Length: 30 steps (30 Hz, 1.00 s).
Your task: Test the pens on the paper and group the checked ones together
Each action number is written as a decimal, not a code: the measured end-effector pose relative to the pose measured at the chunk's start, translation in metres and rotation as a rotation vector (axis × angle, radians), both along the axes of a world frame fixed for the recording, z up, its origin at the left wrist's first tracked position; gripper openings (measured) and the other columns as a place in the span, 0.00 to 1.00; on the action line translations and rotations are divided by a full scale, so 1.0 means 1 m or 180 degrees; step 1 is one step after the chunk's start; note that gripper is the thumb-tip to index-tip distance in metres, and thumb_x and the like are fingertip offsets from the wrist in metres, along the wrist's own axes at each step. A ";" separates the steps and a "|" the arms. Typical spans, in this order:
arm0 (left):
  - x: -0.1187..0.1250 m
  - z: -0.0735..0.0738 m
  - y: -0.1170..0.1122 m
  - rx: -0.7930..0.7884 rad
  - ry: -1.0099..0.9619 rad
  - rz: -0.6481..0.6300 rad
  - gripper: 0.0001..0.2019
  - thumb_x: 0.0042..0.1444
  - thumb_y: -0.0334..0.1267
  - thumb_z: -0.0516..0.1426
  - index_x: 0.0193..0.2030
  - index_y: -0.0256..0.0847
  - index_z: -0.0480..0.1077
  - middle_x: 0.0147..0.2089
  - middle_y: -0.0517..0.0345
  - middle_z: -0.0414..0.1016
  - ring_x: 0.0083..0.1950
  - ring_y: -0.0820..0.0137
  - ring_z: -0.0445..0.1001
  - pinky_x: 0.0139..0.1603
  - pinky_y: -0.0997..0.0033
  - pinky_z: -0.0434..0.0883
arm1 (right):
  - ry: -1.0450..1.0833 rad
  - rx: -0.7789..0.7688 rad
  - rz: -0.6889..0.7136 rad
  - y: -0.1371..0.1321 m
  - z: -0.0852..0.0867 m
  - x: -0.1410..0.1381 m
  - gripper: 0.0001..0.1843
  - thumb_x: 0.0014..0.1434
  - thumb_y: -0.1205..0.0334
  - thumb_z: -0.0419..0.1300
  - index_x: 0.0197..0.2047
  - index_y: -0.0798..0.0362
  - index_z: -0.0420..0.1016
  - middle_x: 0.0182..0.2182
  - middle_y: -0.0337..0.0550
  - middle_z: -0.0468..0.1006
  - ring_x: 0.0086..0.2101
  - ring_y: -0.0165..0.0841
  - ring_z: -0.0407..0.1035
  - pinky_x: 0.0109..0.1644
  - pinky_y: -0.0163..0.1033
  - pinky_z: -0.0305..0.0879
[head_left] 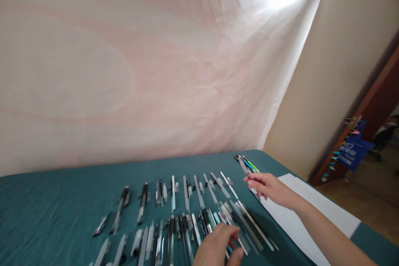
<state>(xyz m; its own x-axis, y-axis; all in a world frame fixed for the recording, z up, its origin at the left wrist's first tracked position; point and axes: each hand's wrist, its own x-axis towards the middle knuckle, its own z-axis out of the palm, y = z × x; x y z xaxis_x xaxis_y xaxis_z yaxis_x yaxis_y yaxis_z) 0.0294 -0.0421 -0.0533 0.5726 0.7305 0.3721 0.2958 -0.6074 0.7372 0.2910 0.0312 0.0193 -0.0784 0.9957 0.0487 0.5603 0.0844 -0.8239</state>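
My right hand [270, 188] pinches a slim clear-grey pen [243, 167] at its lower end, tilted up and to the left. Just beyond it lies a small group of pens [253, 165], some with green and blue parts. At the lower edge, my left hand [218, 244] hovers low over the nearer row of pens, its fingers loosely curled and its thumb apart; I see nothing held in it. By that hand lie transparent pen barrels [246, 224] and a black-topped pen [205, 219].
A farther row of disassembled pens and caps [186, 193] crosses the dark green tablecloth [56, 203]. White paper [307, 212] lies at the right under my right forearm. A pale hanging cloth [156, 70] backs the table; a brown door [374, 104] stands right.
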 end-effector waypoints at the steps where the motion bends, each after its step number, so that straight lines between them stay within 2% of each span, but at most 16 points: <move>1: 0.000 0.002 0.001 -0.0183 -0.0215 -0.0001 0.15 0.55 0.44 0.51 0.48 0.42 0.66 0.39 0.51 0.72 0.36 0.67 0.72 0.38 0.71 0.68 | -0.0004 -0.0097 0.0221 -0.008 0.000 -0.010 0.19 0.54 0.49 0.55 0.39 0.57 0.71 0.25 0.37 0.68 0.20 0.24 0.60 0.19 0.29 0.56; 4: -0.002 0.016 0.003 -0.0823 -0.0830 0.0139 0.16 0.55 0.44 0.51 0.45 0.38 0.69 0.39 0.50 0.72 0.37 0.68 0.71 0.36 0.72 0.68 | 0.0079 -0.0235 0.0628 -0.034 0.003 -0.044 0.17 0.57 0.51 0.53 0.39 0.56 0.70 0.23 0.35 0.65 0.22 0.25 0.60 0.21 0.28 0.57; 6: -0.006 0.030 0.007 -0.1502 -0.1279 0.0363 0.16 0.55 0.45 0.51 0.46 0.38 0.69 0.41 0.50 0.73 0.37 0.68 0.71 0.38 0.71 0.67 | 0.0210 -0.0449 0.0897 -0.049 0.005 -0.065 0.15 0.57 0.51 0.53 0.38 0.55 0.70 0.23 0.34 0.63 0.22 0.24 0.59 0.22 0.27 0.57; 8: -0.011 0.045 0.012 -0.1958 -0.1701 0.0645 0.19 0.54 0.46 0.53 0.48 0.37 0.68 0.42 0.50 0.73 0.39 0.68 0.70 0.40 0.70 0.66 | 0.0352 -0.0640 0.1085 -0.060 0.006 -0.080 0.15 0.58 0.51 0.53 0.36 0.56 0.70 0.23 0.34 0.64 0.21 0.23 0.58 0.22 0.27 0.56; 10: -0.018 0.057 0.018 -0.2194 -0.1972 0.0850 0.19 0.53 0.47 0.54 0.48 0.38 0.69 0.42 0.51 0.74 0.40 0.68 0.70 0.41 0.70 0.65 | 0.0461 -0.0760 0.1172 -0.067 0.005 -0.089 0.15 0.58 0.51 0.53 0.36 0.56 0.70 0.24 0.35 0.65 0.21 0.22 0.58 0.22 0.27 0.55; 12: -0.024 0.064 0.022 -0.2326 -0.2211 0.0847 0.19 0.52 0.47 0.55 0.47 0.38 0.71 0.43 0.51 0.74 0.41 0.67 0.69 0.41 0.70 0.64 | 0.0542 -0.0850 0.1226 -0.072 0.003 -0.096 0.16 0.58 0.51 0.53 0.37 0.55 0.70 0.25 0.36 0.67 0.21 0.23 0.58 0.22 0.27 0.55; 18: -0.023 0.068 0.017 -0.2651 -0.2280 0.0722 0.20 0.47 0.49 0.59 0.42 0.35 0.73 0.32 0.54 0.74 0.35 0.70 0.69 0.38 0.72 0.63 | 0.0563 -0.0858 0.1319 -0.078 0.003 -0.104 0.18 0.57 0.49 0.52 0.35 0.56 0.71 0.25 0.36 0.68 0.20 0.23 0.58 0.21 0.27 0.55; 21: -0.019 0.065 0.013 -0.2713 -0.2025 0.0638 0.18 0.47 0.48 0.59 0.38 0.35 0.73 0.30 0.57 0.73 0.32 0.72 0.67 0.36 0.74 0.62 | 0.0454 -0.0575 0.1005 -0.057 0.002 -0.085 0.17 0.57 0.50 0.53 0.38 0.55 0.69 0.26 0.36 0.69 0.20 0.23 0.59 0.21 0.27 0.57; 23: -0.017 0.061 0.012 -0.2683 -0.1810 0.0462 0.15 0.46 0.45 0.60 0.34 0.35 0.73 0.28 0.59 0.72 0.31 0.73 0.67 0.35 0.75 0.61 | 0.0277 -0.0214 0.0438 -0.028 -0.001 -0.057 0.19 0.56 0.50 0.54 0.45 0.55 0.66 0.29 0.38 0.71 0.21 0.25 0.61 0.22 0.29 0.59; 24: -0.017 0.058 0.013 -0.2627 -0.1684 0.0352 0.13 0.45 0.44 0.60 0.32 0.35 0.73 0.27 0.60 0.72 0.30 0.73 0.66 0.34 0.75 0.61 | 0.0041 -0.0029 0.0004 -0.011 -0.003 -0.040 0.20 0.55 0.50 0.54 0.45 0.56 0.66 0.29 0.39 0.72 0.21 0.25 0.62 0.22 0.30 0.60; 25: -0.016 0.055 0.013 -0.2538 -0.1514 0.0273 0.11 0.44 0.42 0.61 0.30 0.35 0.72 0.27 0.60 0.71 0.30 0.73 0.66 0.34 0.75 0.62 | -0.0302 0.0093 -0.0490 0.006 -0.004 -0.022 0.20 0.55 0.49 0.54 0.43 0.56 0.67 0.29 0.40 0.73 0.20 0.26 0.63 0.22 0.31 0.61; 26: -0.016 0.052 0.013 -0.2409 -0.1301 0.0221 0.09 0.44 0.40 0.60 0.29 0.35 0.72 0.27 0.60 0.71 0.29 0.73 0.67 0.34 0.75 0.62 | -0.0462 0.0119 -0.0745 0.023 -0.006 -0.004 0.19 0.56 0.50 0.53 0.41 0.57 0.68 0.29 0.42 0.74 0.21 0.27 0.64 0.23 0.32 0.62; 30: -0.016 0.045 0.014 -0.1653 -0.0487 0.0083 0.05 0.45 0.31 0.56 0.29 0.36 0.73 0.30 0.58 0.72 0.32 0.72 0.69 0.34 0.75 0.64 | -0.0926 0.0064 -0.1292 0.067 -0.011 0.052 0.14 0.57 0.55 0.54 0.39 0.57 0.71 0.34 0.46 0.74 0.31 0.33 0.69 0.33 0.37 0.66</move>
